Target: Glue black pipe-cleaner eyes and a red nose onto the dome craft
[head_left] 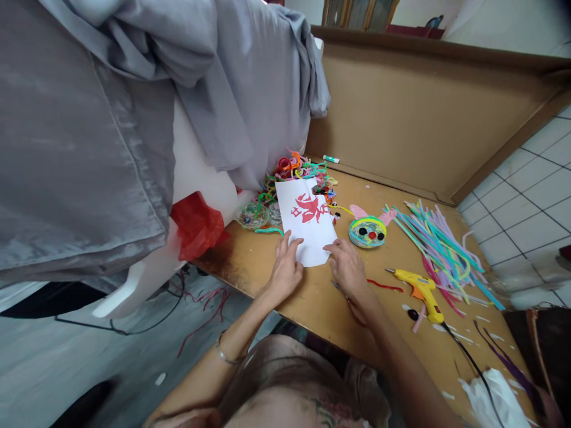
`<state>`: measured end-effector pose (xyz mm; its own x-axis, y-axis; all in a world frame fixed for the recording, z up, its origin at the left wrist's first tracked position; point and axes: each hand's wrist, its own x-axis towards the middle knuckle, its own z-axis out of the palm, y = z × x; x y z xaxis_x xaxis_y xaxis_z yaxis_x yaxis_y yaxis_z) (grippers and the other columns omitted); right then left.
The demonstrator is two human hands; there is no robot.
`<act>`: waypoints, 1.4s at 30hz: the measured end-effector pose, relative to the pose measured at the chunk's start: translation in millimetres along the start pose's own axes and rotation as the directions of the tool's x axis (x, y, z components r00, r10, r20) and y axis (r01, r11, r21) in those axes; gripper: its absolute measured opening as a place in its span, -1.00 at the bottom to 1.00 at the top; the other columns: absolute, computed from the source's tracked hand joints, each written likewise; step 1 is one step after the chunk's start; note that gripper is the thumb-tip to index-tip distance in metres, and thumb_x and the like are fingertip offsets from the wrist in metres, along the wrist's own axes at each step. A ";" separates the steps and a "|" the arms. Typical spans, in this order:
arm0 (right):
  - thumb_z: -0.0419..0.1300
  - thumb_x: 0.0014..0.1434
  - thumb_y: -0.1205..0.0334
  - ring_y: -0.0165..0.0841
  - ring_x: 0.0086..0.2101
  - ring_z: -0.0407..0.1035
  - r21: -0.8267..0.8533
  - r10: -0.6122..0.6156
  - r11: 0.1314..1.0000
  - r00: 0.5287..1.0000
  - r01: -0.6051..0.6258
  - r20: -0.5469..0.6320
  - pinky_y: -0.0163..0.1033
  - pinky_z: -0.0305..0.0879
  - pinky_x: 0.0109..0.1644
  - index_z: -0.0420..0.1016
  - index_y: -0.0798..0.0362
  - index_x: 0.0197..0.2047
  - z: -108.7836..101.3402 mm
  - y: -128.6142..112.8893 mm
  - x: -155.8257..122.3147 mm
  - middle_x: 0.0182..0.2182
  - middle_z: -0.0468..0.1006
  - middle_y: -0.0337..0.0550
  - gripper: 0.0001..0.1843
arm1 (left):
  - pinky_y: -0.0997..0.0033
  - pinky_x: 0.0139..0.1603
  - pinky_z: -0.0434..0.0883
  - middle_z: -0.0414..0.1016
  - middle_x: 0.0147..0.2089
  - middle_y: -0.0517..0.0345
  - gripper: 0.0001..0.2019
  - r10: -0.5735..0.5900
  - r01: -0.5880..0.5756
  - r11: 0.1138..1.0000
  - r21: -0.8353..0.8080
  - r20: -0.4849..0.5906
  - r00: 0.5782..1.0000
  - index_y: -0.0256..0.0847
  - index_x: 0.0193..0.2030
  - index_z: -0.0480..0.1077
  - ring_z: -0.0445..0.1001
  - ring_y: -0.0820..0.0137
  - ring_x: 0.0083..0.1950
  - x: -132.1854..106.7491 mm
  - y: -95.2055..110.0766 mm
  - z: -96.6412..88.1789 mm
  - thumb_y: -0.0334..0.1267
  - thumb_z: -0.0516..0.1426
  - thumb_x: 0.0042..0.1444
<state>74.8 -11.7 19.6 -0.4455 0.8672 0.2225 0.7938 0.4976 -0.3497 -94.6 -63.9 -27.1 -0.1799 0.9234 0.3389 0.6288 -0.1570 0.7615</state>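
Observation:
A white sheet of paper with a red printed design lies tilted on the table in front of me. My left hand grips its lower left edge, fingers curled at the margin. At the lower right edge, my right hand pinches the paper between thumb and fingers. Under my right wrist, partly hidden, is a pair of scissors. Just right of the sheet sits a round craft face with pink ears, black eyes and a red nose. A short red pipe cleaner lies near my right hand.
Beyond the paper is a tangle of coloured pipe cleaners; straight ones are heaped at right. A yellow glue gun trails its cord toward me. A cardboard wall borders the back; red plastic hangs at left.

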 end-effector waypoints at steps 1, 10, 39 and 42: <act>0.01 0.10 0.47 -0.19 -0.04 0.33 -0.053 -0.011 0.999 1.000 0.012 0.029 -0.13 0.22 0.03 0.53 0.03 -0.04 2.1 -0.3 2.1 -0.02 0.43 0.03 -0.57 | -0.06 0.36 0.02 -0.02 0.38 -0.17 -0.42 0.017 -0.017 1.000 0.018 0.015 1.000 -0.26 0.14 0.24 -0.08 0.11 0.43 0.0 -0.6 1.3 -0.58 0.00 -0.11; 0.05 0.05 0.47 -0.18 0.06 0.34 0.112 0.006 0.994 1.000 -0.009 0.026 -0.06 0.21 0.18 0.51 0.07 -0.01 37.0 14.6 19.9 0.07 0.46 0.03 -0.56 | -0.05 0.30 0.14 0.24 0.27 -0.22 -0.55 0.006 0.005 0.996 -0.086 0.125 0.992 -0.28 0.04 0.34 0.17 0.11 0.32 7.6 -9.2 3.1 -0.50 0.03 -0.06; 0.06 -0.13 0.30 -0.33 -0.31 0.40 0.746 0.201 0.666 0.958 0.017 -0.202 -0.16 0.37 -0.18 0.49 0.06 -0.37 30.5 11.8 23.7 -0.28 0.50 -0.10 -0.76 | 0.26 0.17 0.28 0.52 -0.10 0.05 -0.53 -0.326 0.160 0.621 -0.767 -0.068 0.943 -0.26 -0.19 0.44 0.45 0.33 0.00 9.1 -4.7 0.3 -0.58 0.00 -0.31; 0.06 -0.15 0.34 -0.26 -0.19 0.41 0.706 0.193 0.708 0.962 0.002 -0.195 -0.11 0.38 -0.10 0.50 0.07 -0.35 27.8 14.6 23.8 -0.17 0.47 -0.02 -0.74 | 0.23 0.18 0.27 0.52 -0.10 0.03 -0.56 -0.355 0.141 0.611 -0.779 -0.111 0.928 -0.27 -0.21 0.45 0.46 0.33 0.00 9.1 -5.8 -1.8 -0.57 0.02 -0.29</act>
<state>64.3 16.8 -5.6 -0.1946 0.9257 0.3244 0.2688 0.3684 -0.8900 -101.3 -55.2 -27.4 -0.4743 0.8740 0.1055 -0.2301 -0.2387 0.9434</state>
